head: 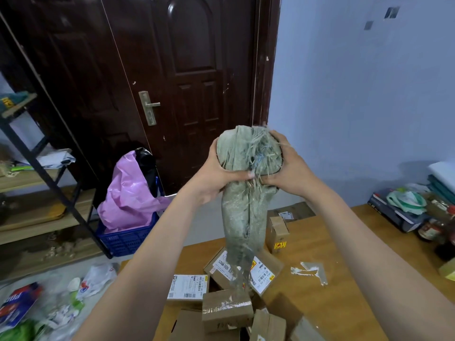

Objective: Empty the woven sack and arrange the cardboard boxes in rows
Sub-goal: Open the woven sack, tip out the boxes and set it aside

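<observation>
Nearest the camera, taped cardboard boxes (pixel 227 313) lie jumbled on the wooden table (pixel 344 254). Above them, the left hand (pixel 216 173) and right hand (pixel 288 166) curl their fingers around the bunched top of the woven sack (pixel 242 193), which hangs limp over the pile.

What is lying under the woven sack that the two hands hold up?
Under the woven sack a loose pile of cardboard boxes lies on the wooden table. The sack's hanging end covers part of two labelled boxes. Its inside cannot be seen.
</observation>
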{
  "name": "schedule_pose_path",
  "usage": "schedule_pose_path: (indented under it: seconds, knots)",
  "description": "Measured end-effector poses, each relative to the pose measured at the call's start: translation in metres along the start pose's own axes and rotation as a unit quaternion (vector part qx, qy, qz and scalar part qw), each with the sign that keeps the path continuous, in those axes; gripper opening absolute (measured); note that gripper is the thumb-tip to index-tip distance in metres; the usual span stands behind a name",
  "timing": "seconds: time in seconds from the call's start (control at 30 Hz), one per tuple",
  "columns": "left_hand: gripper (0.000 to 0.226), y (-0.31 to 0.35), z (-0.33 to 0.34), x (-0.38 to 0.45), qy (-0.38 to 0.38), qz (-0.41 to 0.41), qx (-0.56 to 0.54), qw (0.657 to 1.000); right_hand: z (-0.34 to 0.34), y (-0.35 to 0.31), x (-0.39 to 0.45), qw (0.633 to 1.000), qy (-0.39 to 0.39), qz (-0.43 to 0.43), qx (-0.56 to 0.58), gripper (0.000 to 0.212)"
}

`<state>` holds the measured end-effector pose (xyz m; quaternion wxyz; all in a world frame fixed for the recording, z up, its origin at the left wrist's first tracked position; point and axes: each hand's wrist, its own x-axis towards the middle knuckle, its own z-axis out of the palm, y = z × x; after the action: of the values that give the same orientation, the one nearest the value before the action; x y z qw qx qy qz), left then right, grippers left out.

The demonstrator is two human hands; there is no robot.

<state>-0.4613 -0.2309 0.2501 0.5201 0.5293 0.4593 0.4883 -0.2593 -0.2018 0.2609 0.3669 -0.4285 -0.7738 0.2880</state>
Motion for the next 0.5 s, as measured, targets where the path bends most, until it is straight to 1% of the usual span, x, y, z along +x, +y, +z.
schedule_pose_path:
  seconds: [0.1, 0.2, 0.3, 0.4, 0.5]
  knots:
    - [0.129, -0.001, -0.006, -0.008, -0.057, -0.002, 0.007, 0.998, -0.005, 0.001, -0.001, 0.999, 0.034, 0.037, -0.011, 0.090]
    - [0.127, -0.004, -0.009, -0.012, -0.075, 0.004, 0.031, 0.997, -0.009, 0.000, 0.000, 0.997, 0.052, 0.050, 0.002, 0.081]
    - [0.123, -0.010, -0.010, -0.009, -0.051, 0.010, 0.046, 0.998, -0.012, -0.006, 0.002, 0.996, 0.058, 0.059, 0.042, 0.076]
    - [0.118, -0.016, -0.008, -0.004, 0.003, 0.020, 0.063, 0.998, -0.013, -0.008, 0.004, 0.990, 0.058, 0.078, 0.098, 0.071]
    - [0.111, -0.020, -0.004, -0.001, 0.047, 0.029, 0.069, 0.996, -0.015, -0.012, 0.007, 0.985, 0.055, 0.099, 0.128, 0.066]
